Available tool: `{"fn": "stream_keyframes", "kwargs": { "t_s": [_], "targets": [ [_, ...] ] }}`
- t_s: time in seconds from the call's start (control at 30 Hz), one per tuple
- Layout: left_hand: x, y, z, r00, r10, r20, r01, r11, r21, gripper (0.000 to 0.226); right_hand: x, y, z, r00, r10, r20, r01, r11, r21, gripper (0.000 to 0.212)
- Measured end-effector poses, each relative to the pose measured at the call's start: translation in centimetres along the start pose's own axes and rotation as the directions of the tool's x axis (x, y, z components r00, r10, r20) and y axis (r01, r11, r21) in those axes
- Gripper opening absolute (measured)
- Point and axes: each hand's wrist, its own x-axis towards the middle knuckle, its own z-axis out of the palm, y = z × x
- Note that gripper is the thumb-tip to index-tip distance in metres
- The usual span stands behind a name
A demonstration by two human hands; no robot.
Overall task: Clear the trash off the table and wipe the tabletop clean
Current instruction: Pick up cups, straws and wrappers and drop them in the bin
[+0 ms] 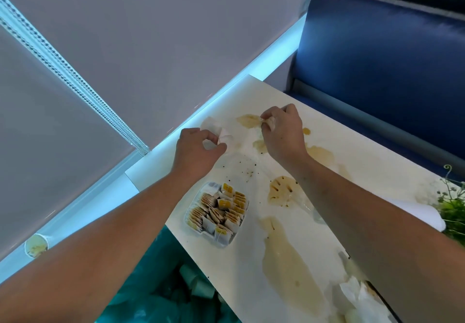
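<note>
on the stained table (241, 267) sits a teabag tray (216, 213).

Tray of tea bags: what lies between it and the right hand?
Head view: dark crumbs lie scattered between the tray and the right hand, plus a brownish stain near the hand.

The white rectangular table (239, 272) runs along a pale window ledge (100, 204) on its left, with a blue padded bench (377, 58) behind its far end. A clear plastic tray of paper sachets (216, 213) sits at the table's left edge. Beyond it, near the far left corner, the left hand (198, 149) pinches a crumpled white paper tissue (212, 127). To the right, the right hand (284, 131) pinches a small white paper wad (270, 121). Pale brown liquid puddles (289, 272) lie between tray and right edge. A heap of white crumpled tissues (357, 295) lies at the near right. A green leafy plant (453, 212) stands at the right edge. A green plastic trash bag (156, 297) sits below the table's left edge.
</note>
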Motion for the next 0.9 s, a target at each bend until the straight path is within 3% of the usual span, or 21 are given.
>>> {"fn": "stream_keyframes", "kwargs": {
  "t_s": [0.4,0.9],
  "targets": [
    [-3.3,0.9,-4.7,0.999,0.001,-0.052,-0.003,0.999,-0.047,0.020,-0.7,-4.8,-3.6,0.997,-0.049,-0.067,0.052,0.998,0.046,0.020],
    [-4.5,-0.3,-5.1,0.998,-0.024,-0.064,0.020,0.998,-0.058,0.021,-2.4,-6.1,-2.0,0.999,0.034,0.031,-0.037,0.994,0.101,0.017]
  ]
}}
